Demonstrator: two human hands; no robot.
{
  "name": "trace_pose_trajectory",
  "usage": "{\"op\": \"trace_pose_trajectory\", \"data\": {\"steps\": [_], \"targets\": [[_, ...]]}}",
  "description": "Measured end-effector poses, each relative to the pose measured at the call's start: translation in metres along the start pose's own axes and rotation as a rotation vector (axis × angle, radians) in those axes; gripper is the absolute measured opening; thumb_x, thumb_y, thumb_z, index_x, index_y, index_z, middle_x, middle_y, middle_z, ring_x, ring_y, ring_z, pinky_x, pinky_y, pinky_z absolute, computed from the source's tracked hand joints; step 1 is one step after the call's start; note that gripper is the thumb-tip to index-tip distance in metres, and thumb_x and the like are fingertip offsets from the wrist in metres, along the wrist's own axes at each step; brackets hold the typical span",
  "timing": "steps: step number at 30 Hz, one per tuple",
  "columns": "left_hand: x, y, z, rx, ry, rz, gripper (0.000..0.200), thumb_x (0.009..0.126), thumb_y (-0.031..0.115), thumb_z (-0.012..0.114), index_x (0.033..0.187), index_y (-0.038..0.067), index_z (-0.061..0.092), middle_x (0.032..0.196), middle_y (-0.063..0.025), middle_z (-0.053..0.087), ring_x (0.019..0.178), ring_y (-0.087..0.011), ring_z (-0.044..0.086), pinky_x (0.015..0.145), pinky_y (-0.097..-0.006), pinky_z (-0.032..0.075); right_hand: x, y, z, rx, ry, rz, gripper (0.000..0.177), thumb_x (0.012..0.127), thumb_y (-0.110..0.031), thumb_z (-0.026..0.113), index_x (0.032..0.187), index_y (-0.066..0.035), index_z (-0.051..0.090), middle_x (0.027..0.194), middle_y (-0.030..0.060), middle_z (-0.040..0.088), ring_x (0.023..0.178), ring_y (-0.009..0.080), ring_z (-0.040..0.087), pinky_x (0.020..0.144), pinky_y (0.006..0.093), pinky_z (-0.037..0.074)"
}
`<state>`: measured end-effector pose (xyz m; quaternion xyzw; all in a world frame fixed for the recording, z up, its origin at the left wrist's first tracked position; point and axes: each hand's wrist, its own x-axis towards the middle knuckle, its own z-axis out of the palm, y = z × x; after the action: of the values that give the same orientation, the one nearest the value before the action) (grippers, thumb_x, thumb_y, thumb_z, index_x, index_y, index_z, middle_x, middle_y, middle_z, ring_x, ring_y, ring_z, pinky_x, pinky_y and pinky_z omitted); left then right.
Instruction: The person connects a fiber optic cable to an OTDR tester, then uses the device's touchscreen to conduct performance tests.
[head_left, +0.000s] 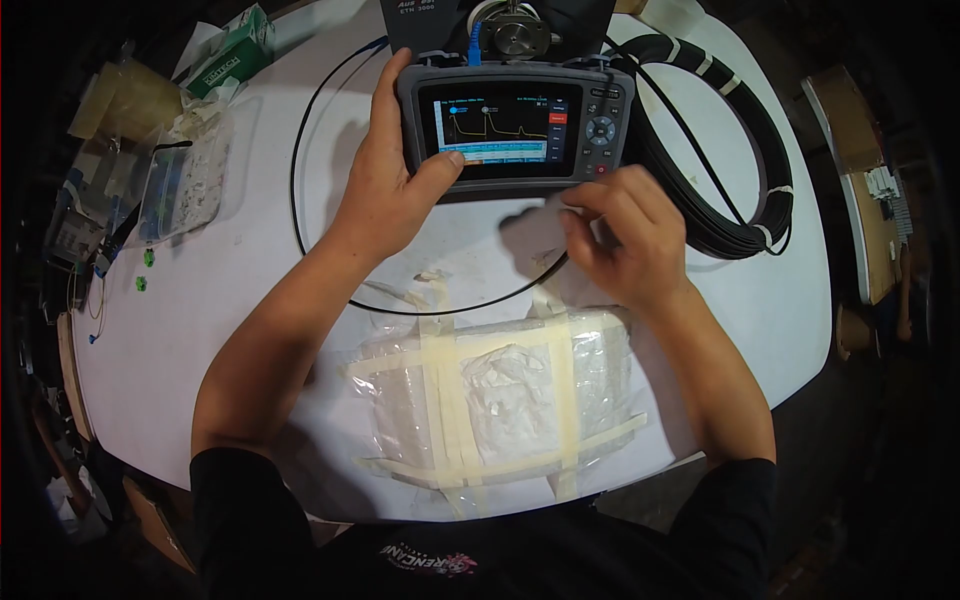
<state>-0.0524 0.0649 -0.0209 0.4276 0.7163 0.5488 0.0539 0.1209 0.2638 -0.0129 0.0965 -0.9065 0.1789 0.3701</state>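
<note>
A grey handheld OTDR (pixel 515 185) stands at the far side of the table, its screen (pixel 500 130) lit with a trace and a table of readings. My left hand (pixel 395 190) grips its left edge, the thumb lying over the screen's lower left corner. A blue connector (pixel 475 45) is plugged into its top. Below the OTDR's lower right corner is my right hand (pixel 630 235), fingers curled inward and slightly blurred; whether anything sits in them is hidden. A thin black cable (pixel 440 313) loops around below the OTDR.
A coil of black cable (pixel 770 185) lies at the right. Nearer me is a plastic-wrapped pad with masking tape (pixel 510 400). To the left are a clear plastic box (pixel 185 195), a green Kimtech box (pixel 235 50) and small green pieces (pixel 149 257). A dark machine (pixel 420 28) stands behind.
</note>
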Motion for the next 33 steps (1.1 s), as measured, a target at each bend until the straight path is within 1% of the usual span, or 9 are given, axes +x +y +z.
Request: {"op": "trace_pose_trajectory", "data": {"steps": [1,2,3,5,6,9,17,25,33], "targets": [[0.0,0.001,0.0,-0.032,0.001,-0.027,0.095,0.086,0.008,0.067,0.161,0.005,0.009,0.138,-0.0255,0.055,0.127,-0.0327,0.059,0.11,-0.0408,0.045,0.0,-0.005,0.001,0.013,-0.124,0.045,0.027,0.073,-0.004,0.08,0.098,-0.006,0.07,0.084,0.0057,0.065,0.076,0.0227,0.065,0.068,0.0347,0.052],[0.0,0.001,0.0,-0.033,0.003,-0.029,0.095,0.086,0.008,0.067,0.161,0.005,0.009,0.138,-0.0255,0.055,0.127,-0.0327,0.059,0.11,-0.0408,0.045,0.0,-0.009,0.004,0.071,-0.167,0.064,0.037,0.075,-0.008,0.08,0.111,-0.007,0.07,0.081,0.0039,0.066,0.075,0.0224,0.065,0.068,0.0351,0.053],[-0.001,0.001,0.0,-0.002,0.009,-0.017,0.095,0.086,0.008,0.067,0.162,0.005,0.009,0.138,-0.0253,0.055,0.126,-0.033,0.06,0.109,-0.0409,0.045,0.001,-0.011,0.007,0.072,-0.17,0.063,0.037,0.075,-0.008,0.08,0.111,-0.007,0.07,0.081,0.0039,0.066,0.075,0.0224,0.065,0.068,0.0351,0.053],[-0.001,0.002,0.001,0.028,0.016,-0.007,0.096,0.085,0.008,0.067,0.162,0.005,0.01,0.137,-0.0251,0.056,0.125,-0.0334,0.06,0.109,-0.041,0.045,0.001,-0.014,0.01,0.075,-0.26,0.057,0.052,0.076,-0.012,0.081,0.126,-0.009,0.066,0.082,0.0049,0.068,0.074,0.0231,0.065,0.068,0.0353,0.053],[-0.001,0.002,0.001,0.057,0.018,0.011,0.097,0.085,0.009,0.068,0.162,0.006,0.009,0.136,-0.0249,0.056,0.124,-0.0334,0.061,0.109,-0.0412,0.046,0.002,-0.013,0.013,0.088,-0.229,0.041,0.065,0.074,-0.006,0.082,0.136,-0.008,0.063,0.072,0.002,0.061,0.066,0.0189,0.061,0.062,0.0342,0.051],[-0.001,0.003,0.002,0.055,0.018,0.018,0.098,0.084,0.009,0.069,0.161,0.006,0.009,0.135,-0.0247,0.057,0.123,-0.0331,0.061,0.108,-0.0416,0.046,0.005,-0.014,0.015,0.015,-0.221,-0.02,0.069,0.075,-0.009,0.083,0.14,-0.008,0.061,0.073,0.0018,0.062,0.066,0.0185,0.061,0.063,0.0339,0.051],[0.0,0.0,0.005,0.082,0.038,0.063,0.097,0.085,0.011,0.071,0.161,0.006,0.01,0.133,-0.0256,0.058,0.12,-0.0318,0.064,0.105,-0.0411,0.049,0.003,-0.015,0.016,0.019,-0.204,0.041,0.075,0.077,-0.013,0.083,0.146,-0.008,0.055,0.068,0.0,0.055,0.062,0.0167,0.056,0.059,0.0324,0.048],[0.005,0.001,0.009,0.017,0.124,0.017,0.07,0.1,0.027,0.063,0.153,0.003,0.025,0.127,-0.0223,0.06,0.115,-0.0289,0.066,0.097,-0.0378,0.054,0.004,-0.017,0.017,0.007,-0.184,0.052,0.077,0.078,-0.013,0.083,0.148,-0.007,0.053,0.065,-0.0011,0.053,0.059,0.0152,0.054,0.056,0.0312,0.046],[0.006,-0.003,0.006,-0.028,0.128,0.041,0.07,0.099,0.028,0.063,0.153,0.003,0.025,0.126,-0.022,0.06,0.115,-0.0287,0.064,0.099,-0.0384,0.051,0.004,-0.017,0.016,0.009,-0.195,0.052,0.076,0.077,-0.011,0.083,0.147,-0.006,0.054,0.064,-0.001,0.053,0.059,0.0152,0.054,0.054,0.0312,0.046]]}}
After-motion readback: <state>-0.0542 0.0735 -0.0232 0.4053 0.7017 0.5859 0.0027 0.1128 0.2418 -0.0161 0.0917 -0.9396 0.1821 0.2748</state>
